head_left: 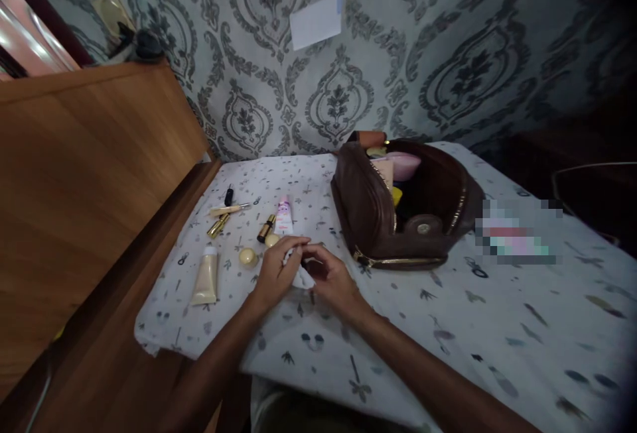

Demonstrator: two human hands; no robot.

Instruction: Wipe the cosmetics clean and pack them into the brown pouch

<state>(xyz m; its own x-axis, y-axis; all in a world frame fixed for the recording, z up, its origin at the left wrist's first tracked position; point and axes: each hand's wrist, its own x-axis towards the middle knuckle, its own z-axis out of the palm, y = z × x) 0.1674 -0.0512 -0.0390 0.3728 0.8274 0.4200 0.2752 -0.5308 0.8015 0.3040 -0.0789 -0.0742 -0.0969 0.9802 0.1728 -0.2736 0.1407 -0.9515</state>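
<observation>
My left hand (277, 272) and my right hand (334, 282) meet over the near part of the bed-like surface. A crumpled white tissue or cloth (302, 279) is between them. My left fingers are closed on it, and my right fingers curl around its other side. Something dark shows by my right fingers, too hidden to name. Just beyond my left hand are two round cream-coloured pieces (247, 258), a small dark bottle (266, 229) with a gold band and a pink-and-white tube (284, 215). Farther left lies a beige tube (206, 279) with a pale cap.
A brown handbag (368, 221) gapes open at the right, with a pink item (404, 166) inside. Gold tubes (217, 225), a slim brush-like stick (229, 209) and a black item (229, 195) lie at the left. A wooden panel (99, 187) borders the patterned sheet (318, 347).
</observation>
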